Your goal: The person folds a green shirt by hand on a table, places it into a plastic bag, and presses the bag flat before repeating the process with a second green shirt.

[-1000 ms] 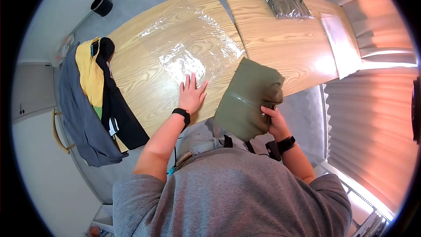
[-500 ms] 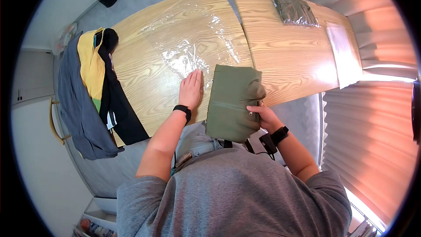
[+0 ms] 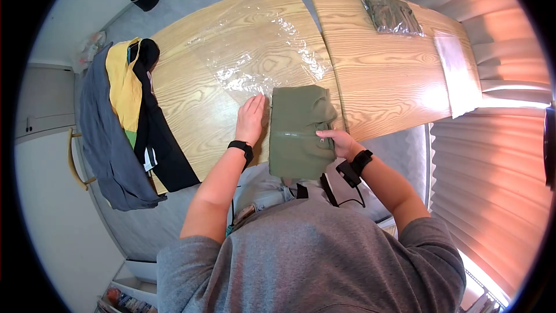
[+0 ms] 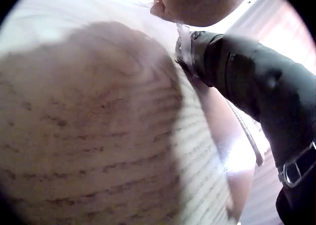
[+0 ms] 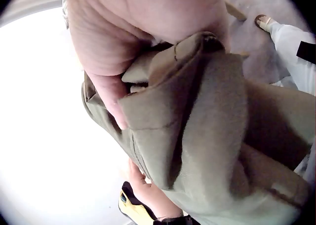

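Green bundle has come down from mid-air and now sits on the table edge.

Right hand pinches the folded olive garment by its right side, garment lying on the wooden table beside the clear plastic sheet. Left hand rests flat, fingers straight, just left of it.

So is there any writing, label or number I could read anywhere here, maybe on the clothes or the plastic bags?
None can be read.
The white tag on the black garment: too small to read.
The folded olive garment, gripped by the right hand: no print shows in the head or right wrist view.
The clear plastic bag beside the left hand, and the bagged garment: no lettering visible.
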`<action>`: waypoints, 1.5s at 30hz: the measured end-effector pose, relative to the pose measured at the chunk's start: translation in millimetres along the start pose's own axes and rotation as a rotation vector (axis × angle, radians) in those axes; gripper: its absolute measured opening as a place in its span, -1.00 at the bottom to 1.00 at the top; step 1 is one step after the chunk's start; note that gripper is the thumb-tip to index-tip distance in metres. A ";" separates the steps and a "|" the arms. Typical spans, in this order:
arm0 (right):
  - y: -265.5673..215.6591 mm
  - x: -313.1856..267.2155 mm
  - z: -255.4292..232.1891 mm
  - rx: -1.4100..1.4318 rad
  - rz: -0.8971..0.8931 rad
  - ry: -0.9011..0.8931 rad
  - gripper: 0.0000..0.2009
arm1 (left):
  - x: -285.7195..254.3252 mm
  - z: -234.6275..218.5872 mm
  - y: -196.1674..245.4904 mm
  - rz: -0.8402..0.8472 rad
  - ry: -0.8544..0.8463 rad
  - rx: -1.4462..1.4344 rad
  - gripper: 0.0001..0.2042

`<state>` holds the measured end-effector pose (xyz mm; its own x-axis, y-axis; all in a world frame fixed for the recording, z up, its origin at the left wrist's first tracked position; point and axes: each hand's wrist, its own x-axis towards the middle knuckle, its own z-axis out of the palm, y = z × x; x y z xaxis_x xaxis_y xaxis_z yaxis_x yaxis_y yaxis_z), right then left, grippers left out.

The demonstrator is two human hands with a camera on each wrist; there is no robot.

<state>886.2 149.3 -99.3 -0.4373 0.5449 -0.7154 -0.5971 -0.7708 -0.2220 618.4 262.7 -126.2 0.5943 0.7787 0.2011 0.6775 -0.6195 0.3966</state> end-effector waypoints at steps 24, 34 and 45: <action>6.8 47.2 26.7 0.256 -0.365 -0.006 -0.61 | -24.0 -16.3 20.3 -0.055 0.074 0.064 -0.31; 29.1 74.0 36.3 0.451 -0.378 0.028 -0.61 | -34.9 -12.3 11.9 -0.039 0.032 0.151 -0.36; 17.7 72.8 46.1 0.334 -0.244 -0.076 -0.62 | -53.2 -20.3 10.4 -0.065 0.103 0.032 -0.42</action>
<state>812.7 190.5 -124.8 -0.2965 0.7308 -0.6148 -0.8691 -0.4733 -0.1434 585.0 216.8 -114.7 0.5021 0.8223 0.2679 0.7276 -0.5691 0.3831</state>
